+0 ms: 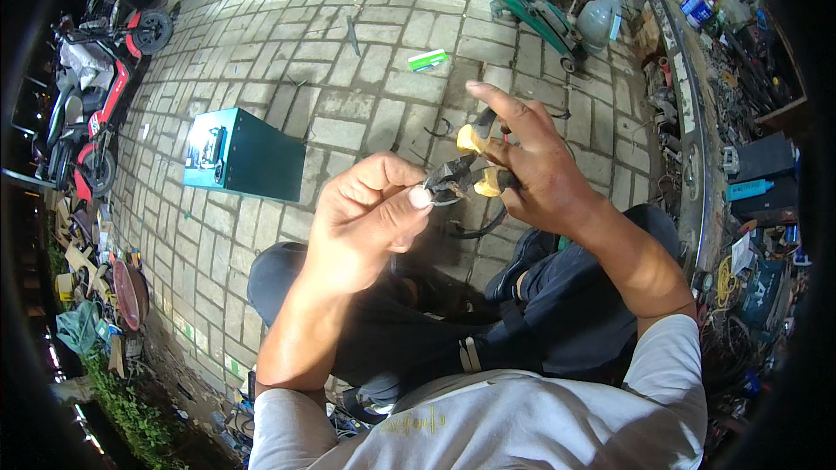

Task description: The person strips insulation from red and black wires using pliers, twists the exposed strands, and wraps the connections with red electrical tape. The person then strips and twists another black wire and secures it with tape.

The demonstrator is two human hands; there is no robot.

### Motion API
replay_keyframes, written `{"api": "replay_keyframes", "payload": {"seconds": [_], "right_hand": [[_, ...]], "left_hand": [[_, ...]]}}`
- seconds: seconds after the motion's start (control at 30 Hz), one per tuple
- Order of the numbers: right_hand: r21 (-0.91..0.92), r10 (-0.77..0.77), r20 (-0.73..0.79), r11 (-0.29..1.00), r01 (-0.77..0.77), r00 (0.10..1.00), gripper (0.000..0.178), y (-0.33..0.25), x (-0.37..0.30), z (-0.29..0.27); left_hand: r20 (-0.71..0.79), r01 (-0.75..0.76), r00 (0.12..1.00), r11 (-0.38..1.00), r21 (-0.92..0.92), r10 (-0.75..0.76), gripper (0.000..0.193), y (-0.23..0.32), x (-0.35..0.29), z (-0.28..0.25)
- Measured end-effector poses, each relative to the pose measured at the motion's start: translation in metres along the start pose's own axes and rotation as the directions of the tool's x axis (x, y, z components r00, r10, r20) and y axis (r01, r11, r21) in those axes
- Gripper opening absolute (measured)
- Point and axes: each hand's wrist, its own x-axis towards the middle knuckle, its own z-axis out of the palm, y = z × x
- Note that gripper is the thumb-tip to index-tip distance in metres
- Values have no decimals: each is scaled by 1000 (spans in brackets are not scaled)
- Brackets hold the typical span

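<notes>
My right hand (553,176) is closed around a pair of pliers (453,172) with dark jaws and black-and-yellow handles. Its index finger stretches out past the handles, and the jaws point toward my left hand. My left hand (361,213) pinches with thumb and fingertips right at the jaws. A small dark, thin piece shows there, but the fingers and jaws hide most of it. Below the pliers, a black cable (484,231) curves down in front of my knees.
On the paving at left stands a dark green box (266,161). Farther off lie a small green-and-white packet (427,60) and a green floor jack (533,19) near a large clear bottle (599,19). A red scooter (106,113) stands far left; tool-filled shelving (758,183) lines the right.
</notes>
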Motion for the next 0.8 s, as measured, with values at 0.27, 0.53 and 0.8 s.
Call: {"api": "replay_keyframes", "payload": {"seconds": [0.27, 0.53, 0.8], "right_hand": [[-34, -28, 4, 999, 28, 1000, 39, -1, 2, -4], [-166, -90, -54, 983, 80, 994, 39, -4, 0, -6], [286, 45, 128, 955, -80, 991, 27, -11, -12, 2]], "left_hand": [[58, 146, 989, 976, -162, -138, 10, 6, 1, -4], [-9, -116, 993, 985, 128, 118, 6, -2, -2, 0], [35, -240, 970, 917, 319, 242, 9, 1, 1, -10]]}}
